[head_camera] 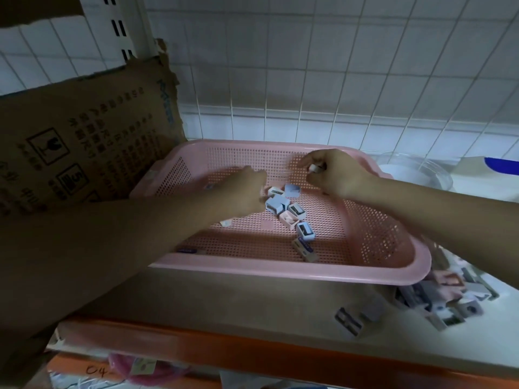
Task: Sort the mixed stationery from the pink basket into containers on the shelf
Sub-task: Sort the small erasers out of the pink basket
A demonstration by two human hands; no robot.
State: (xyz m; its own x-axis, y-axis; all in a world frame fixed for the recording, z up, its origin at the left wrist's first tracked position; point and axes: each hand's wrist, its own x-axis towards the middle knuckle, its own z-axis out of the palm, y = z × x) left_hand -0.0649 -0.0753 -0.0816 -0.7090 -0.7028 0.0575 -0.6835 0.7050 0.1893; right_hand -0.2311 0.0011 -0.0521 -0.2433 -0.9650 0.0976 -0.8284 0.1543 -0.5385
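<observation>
On shelf [196,299], sharpeners [292,211] between both grips.

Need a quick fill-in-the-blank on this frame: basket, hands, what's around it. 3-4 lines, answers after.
1. Both hands reach into a mesh basket coloured ____.
2. The right hand pinches a small ____ item.
3. Left of the basket leans a torn ____ sheet.
4. The left hand reaches a cluster of small sharpeners lying ____ the basket.

Answers: pink; white; cardboard; inside
</observation>
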